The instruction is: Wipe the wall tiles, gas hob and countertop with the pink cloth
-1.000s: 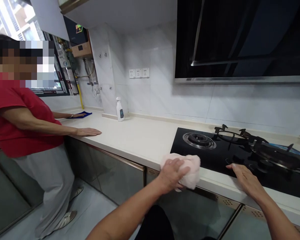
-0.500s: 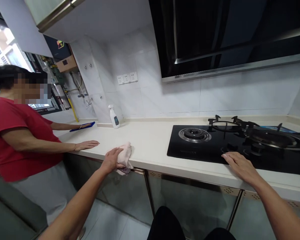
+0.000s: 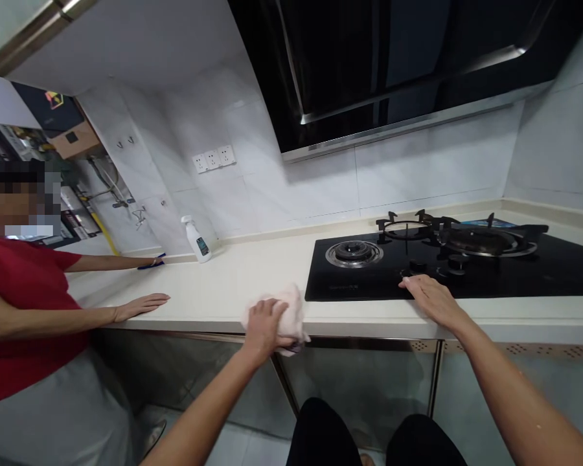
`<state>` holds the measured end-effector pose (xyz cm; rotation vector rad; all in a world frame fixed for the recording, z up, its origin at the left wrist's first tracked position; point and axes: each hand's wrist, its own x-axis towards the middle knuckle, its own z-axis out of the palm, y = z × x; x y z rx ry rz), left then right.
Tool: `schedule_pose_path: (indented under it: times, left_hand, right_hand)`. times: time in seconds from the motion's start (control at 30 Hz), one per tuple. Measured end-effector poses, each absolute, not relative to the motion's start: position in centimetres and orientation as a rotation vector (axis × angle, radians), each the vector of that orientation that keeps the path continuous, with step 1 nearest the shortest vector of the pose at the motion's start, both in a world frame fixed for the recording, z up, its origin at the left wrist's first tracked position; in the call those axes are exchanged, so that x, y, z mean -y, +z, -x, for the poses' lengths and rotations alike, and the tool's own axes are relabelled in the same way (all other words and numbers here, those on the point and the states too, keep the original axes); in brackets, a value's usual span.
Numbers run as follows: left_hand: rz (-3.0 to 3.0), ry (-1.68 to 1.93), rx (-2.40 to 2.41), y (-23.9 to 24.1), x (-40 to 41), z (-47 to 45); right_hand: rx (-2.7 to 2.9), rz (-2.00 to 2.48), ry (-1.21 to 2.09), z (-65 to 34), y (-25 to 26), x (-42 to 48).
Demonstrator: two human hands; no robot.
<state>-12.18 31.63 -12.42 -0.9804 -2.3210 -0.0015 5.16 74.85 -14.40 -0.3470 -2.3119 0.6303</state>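
My left hand [image 3: 263, 329] is closed on a pale pink cleaning cloth [image 3: 292, 314]. It presses the cloth on the front edge of the white countertop [image 3: 252, 264], and part of the cloth hangs over the edge. Just right of the cloth lies the left corner of the black gas stove [image 3: 342, 287]. My right hand [image 3: 433, 301] rests flat at the stove's front border, fingers stretched out near the control knobs [image 3: 457, 263], holding nothing.
At the left, a person in a red shirt [image 3: 22, 272] leans on the counter, one hand on a blue cloth [image 3: 151, 262]. A white spray bottle [image 3: 197, 240] stands by the wall. The range hood [image 3: 398, 84] overhangs the stove. A black pan support [image 3: 486, 241] sits on the right burner.
My left hand has slid the cloth rightward along the counter's edge, closer to the stove. The view has turned and tilted a little. My right hand stays at the stove's front.
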Motion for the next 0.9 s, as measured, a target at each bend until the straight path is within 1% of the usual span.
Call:
schedule_pose_path:
  times: [0.13, 0.27, 0.37, 0.43, 0.53, 0.67, 0.77, 0.9]
  left_hand:
    - [1.135, -0.077, 2.263, -13.5, -41.9, 6.5]
    - [1.339, -0.085, 2.087, -14.3, -50.3, 1.4]
    - [1.430, -0.067, 1.963, -14.4, -53.9, -0.8]
    - [1.458, -0.070, 1.933, -14.4, -54.6, -1.3]
    - [1.514, -0.084, 1.893, -14.4, -53.2, -0.4]
    - [1.522, -0.087, 1.891, -14.6, -48.7, 2.9]
    - [1.433, -0.107, 1.938, -15.2, -43.5, 6.7]
    - [1.282, -0.156, 1.959, -16.1, -34.5, 12.9]
  right_hand:
    - [2.319, 0.368, 0.630, -5.2, -14.1, -74.7]
    - [2.323, 0.411, 0.635, -5.3, -13.7, -75.0]
    - [2.317, 0.442, 0.648, -5.5, -13.5, -75.3]
    - [2.318, 0.446, 0.658, -5.8, -13.4, -75.4]
    - [2.329, 0.425, 0.664, -6.1, -13.3, -75.4]
    - [2.333, 0.386, 0.671, -6.1, -13.4, -75.2]
    - [2.331, 0.371, 0.686, -6.0, -13.5, -75.2]
    - [2.323, 0.359, 0.698, -5.7, -13.8, -75.4]
